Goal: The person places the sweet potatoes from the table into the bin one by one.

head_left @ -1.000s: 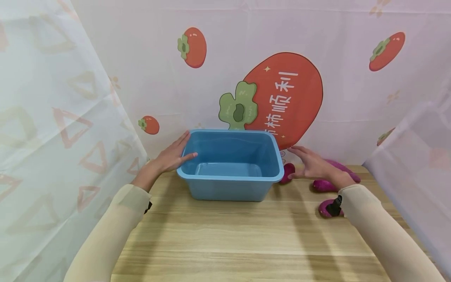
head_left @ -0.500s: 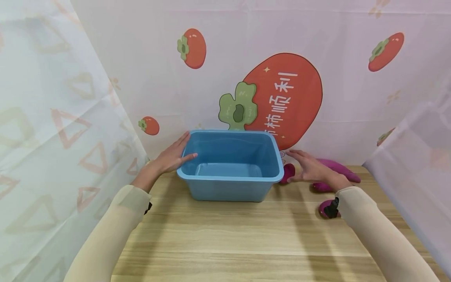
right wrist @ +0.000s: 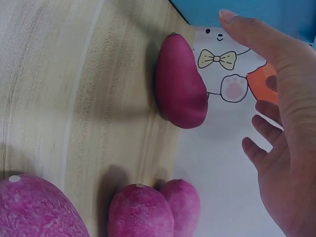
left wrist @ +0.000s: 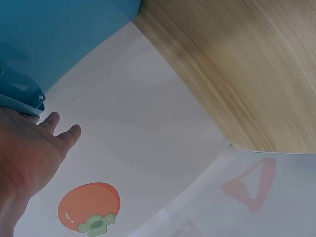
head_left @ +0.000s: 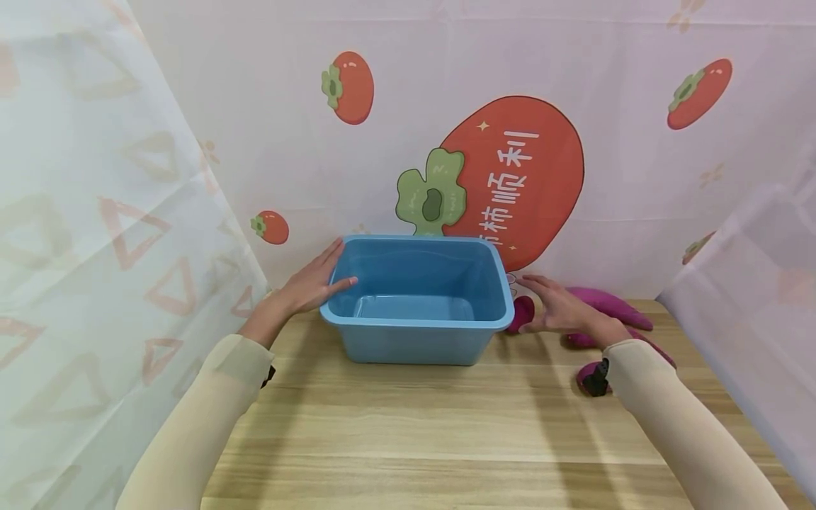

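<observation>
A light-blue plastic tub (head_left: pixel 414 343) stands upright near the back wall, with nothing lying in it. At its left rim rests my left hand (head_left: pixel 309 285), thumb over the inner side and fingers extended along the rim. In the left wrist view those fingers (left wrist: pixel 69 136) look spread and fairly straight. My right hand (head_left: pixel 561 308) hovers right of the tub, apart from it, fingers spread and holding nothing. Nearest it, a purple sweet potato (right wrist: pixel 180 84) lies beside the tub. More sweet potatoes (head_left: pixel 608 304) lie under and behind the right wrist, partly hidden by it.
The wood-grain table (head_left: pixel 408 439) extends in front of the tub. A fabric backdrop (head_left: pixel 625 177) printed with persimmons closes off the back. A pale side sheet (head_left: pixel 115 297) hangs at the left, and another sheet (head_left: pixel 752 304) at the right.
My right hand has sunk slightly and drifted a little left, uncovering more of the sweet potatoes by the wrist. The left hand and the tub stay in place.
</observation>
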Motion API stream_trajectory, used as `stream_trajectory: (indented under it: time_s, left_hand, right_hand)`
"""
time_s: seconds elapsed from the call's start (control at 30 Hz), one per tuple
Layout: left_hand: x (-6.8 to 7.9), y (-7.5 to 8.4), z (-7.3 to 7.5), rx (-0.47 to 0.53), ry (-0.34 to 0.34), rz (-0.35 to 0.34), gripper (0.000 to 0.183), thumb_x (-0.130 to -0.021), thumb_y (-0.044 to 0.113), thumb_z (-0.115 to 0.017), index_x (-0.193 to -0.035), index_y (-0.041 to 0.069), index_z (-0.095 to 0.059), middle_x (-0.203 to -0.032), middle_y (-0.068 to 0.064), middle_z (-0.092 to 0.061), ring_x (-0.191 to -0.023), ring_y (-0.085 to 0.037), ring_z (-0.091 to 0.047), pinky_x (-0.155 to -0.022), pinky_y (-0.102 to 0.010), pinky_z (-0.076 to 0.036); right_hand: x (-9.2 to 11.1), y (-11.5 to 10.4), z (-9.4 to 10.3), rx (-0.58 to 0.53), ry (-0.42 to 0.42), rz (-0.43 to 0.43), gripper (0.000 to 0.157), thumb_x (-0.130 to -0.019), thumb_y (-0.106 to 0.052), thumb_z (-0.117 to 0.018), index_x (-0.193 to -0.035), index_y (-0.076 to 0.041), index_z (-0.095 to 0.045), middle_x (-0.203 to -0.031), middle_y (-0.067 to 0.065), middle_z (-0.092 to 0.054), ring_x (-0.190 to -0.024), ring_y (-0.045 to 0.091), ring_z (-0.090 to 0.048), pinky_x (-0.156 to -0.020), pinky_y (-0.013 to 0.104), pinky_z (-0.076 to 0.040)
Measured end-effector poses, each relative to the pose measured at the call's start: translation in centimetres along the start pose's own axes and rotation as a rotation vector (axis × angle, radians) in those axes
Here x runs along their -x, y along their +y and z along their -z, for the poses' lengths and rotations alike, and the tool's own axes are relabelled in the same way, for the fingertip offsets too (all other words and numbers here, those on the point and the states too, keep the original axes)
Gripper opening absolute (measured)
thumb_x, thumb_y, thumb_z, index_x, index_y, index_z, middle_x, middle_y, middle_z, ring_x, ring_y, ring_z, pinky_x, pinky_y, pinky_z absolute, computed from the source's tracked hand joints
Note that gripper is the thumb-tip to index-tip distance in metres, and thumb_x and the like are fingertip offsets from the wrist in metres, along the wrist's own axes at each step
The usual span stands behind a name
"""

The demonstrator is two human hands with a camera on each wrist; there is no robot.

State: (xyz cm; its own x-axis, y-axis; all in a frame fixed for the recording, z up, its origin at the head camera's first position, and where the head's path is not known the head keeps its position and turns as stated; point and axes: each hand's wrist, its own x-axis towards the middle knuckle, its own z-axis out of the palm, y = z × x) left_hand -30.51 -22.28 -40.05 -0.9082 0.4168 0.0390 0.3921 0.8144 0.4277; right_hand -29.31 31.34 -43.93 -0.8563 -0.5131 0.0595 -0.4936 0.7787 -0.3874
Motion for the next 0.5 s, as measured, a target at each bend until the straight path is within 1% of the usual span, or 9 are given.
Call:
stream_trajectory:
  time_s: [0.2,0.37,0.5]
  left_hand:
    - [0.0,0.0,0.0,0.005,0.004,-0.002,0.095,-0.105,0.059,-0.048,-0.171,0.009,-0.001,-0.179,-0.009,0.003,-0.164,-0.037,-0.005,-0.127,-0.066,-0.017]
    - [0.0,0.0,0.0,0.008,0.006,0.001,0.095,-0.105,0.059,-0.048,-0.171,0.01,-0.001,-0.179,-0.008,0.003,-0.165,-0.037,-0.005,-0.127,-0.066,-0.017]
    - [0.1,0.0,0.0,0.01,0.006,0.003,0.095,-0.105,0.059,-0.048,-0.171,0.01,-0.001,-0.179,-0.008,0.003,-0.164,-0.037,-0.005,-0.127,-0.066,-0.017]
  right_hand:
    - [0.0,0.2,-0.6,0.002,0.003,0.017,0.106,-0.076,-0.04,-0.095,-0.156,0.006,-0.043,-0.161,0.032,-0.039,-0.147,0.056,-0.036,-0.11,0.077,-0.038]
    - [0.0,0.1,-0.9,-0.011,-0.012,0.008,0.105,-0.076,-0.039,-0.095,-0.156,0.006,-0.043,-0.161,0.033,-0.038,-0.147,0.056,-0.036,-0.11,0.077,-0.037]
    - [0.0,0.3,-1.2,-0.015,-0.006,0.015,0.105,-0.075,-0.036,-0.096,-0.155,0.008,-0.043,-0.159,0.034,-0.04,-0.146,0.056,-0.038,-0.111,0.076,-0.038]
